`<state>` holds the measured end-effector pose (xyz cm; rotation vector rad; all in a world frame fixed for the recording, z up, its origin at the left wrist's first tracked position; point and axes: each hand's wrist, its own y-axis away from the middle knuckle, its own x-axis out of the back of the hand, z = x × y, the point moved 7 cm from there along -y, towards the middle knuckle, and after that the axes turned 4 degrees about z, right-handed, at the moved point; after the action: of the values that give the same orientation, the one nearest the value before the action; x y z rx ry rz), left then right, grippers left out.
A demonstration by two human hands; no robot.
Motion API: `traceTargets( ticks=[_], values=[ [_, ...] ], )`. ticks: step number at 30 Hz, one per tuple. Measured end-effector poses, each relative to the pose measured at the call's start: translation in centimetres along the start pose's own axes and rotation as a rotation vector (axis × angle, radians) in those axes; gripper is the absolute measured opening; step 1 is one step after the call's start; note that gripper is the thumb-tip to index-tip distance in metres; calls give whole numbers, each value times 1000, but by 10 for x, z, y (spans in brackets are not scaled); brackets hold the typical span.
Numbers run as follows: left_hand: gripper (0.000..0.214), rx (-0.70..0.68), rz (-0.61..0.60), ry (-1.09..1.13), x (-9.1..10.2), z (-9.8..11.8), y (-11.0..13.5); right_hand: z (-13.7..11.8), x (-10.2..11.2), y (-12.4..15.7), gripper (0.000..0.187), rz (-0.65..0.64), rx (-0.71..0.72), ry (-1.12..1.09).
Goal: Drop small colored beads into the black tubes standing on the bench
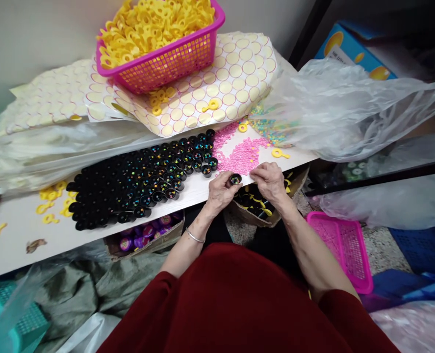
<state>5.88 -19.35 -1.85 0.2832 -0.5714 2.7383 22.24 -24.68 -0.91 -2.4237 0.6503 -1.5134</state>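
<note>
My left hand [220, 190] grips a small round black cup [235, 179] at the table's front edge. Tiny coloured bits show inside the cup, whose mouth faces up. Close to its right, my right hand [270, 180] has its fingertips pressed together at the near edge of a spread of small pink pieces [243, 153]; what they pinch, if anything, is too small to make out. Left of the pink pieces stand many more black cups [158, 171] in tight rows. Coloured bits show in the cups toward the right, while those on the left look dark inside.
Behind the cups, a pink basket [166, 61] of yellow ring-ended pieces rests on sticker sheets [235, 73]. A clear plastic bag [335, 103] lies at right beside multicoloured bits [270, 125]. Below the table are an open carton [252, 215], a box of purple items [143, 238] and a pink tray [344, 245].
</note>
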Motion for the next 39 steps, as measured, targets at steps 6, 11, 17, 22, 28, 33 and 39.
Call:
traceTargets(
  ticks=[6,11,17,22,28,33,39],
  values=[
    [23,-23,12,-10,1,2,0,-20,-4,-2,20,-62,109,208],
    [20,-20,-21,-62,-2,-1,1,-20,-5,-2,18,-84,94,126],
    [21,-38,-9,-83,-1,2,0,-18,-6,0,19,-56,93,77],
    [22,-46,-7,-96,-1,2,1,-20,-8,-1,22,-31,109,82],
    [22,-44,-7,-79,-1,0,1,-29,-10,-1,24,-9,191,228],
    [23,-46,-1,-68,-1,1,0,-36,-14,-4,23,-28,262,309],
    [26,-45,21,-49,0,2,0,-29,-16,-9,21,-53,146,143]
  ],
)
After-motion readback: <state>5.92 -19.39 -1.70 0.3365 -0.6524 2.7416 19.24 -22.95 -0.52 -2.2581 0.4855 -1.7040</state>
